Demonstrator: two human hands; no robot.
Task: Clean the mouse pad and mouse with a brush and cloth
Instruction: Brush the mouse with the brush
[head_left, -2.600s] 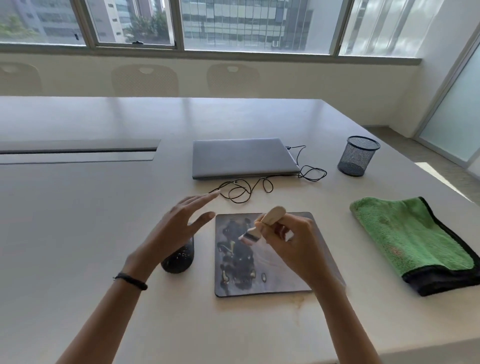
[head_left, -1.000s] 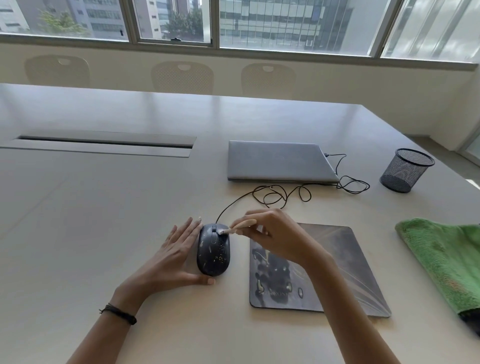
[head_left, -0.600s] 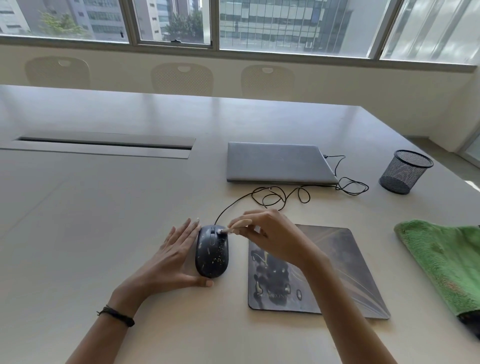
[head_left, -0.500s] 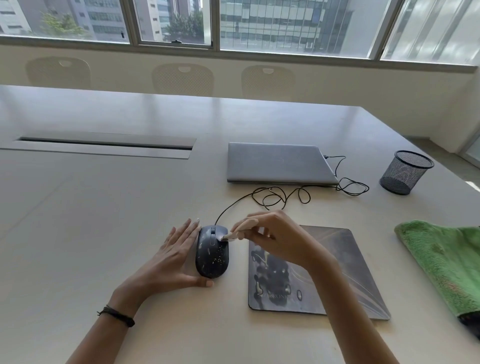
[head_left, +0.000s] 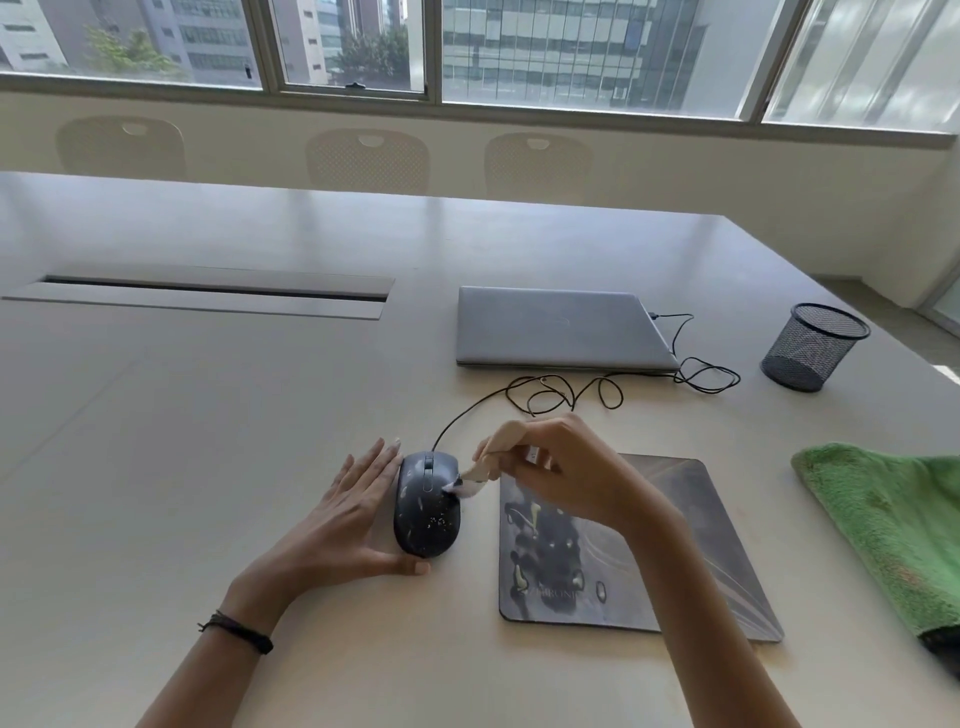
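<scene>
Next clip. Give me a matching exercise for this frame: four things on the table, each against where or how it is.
Things:
1. brush
2. green cloth
3. laptop
4. mouse pad

Places or states:
a. lid closed, farther back
b. lying just right of the mouse, dark blotches on it
c. gripped by the right hand, bristles on the mouse
d. untouched at the far right

Pairs: 1-c; 2-d; 3-a; 4-b
</scene>
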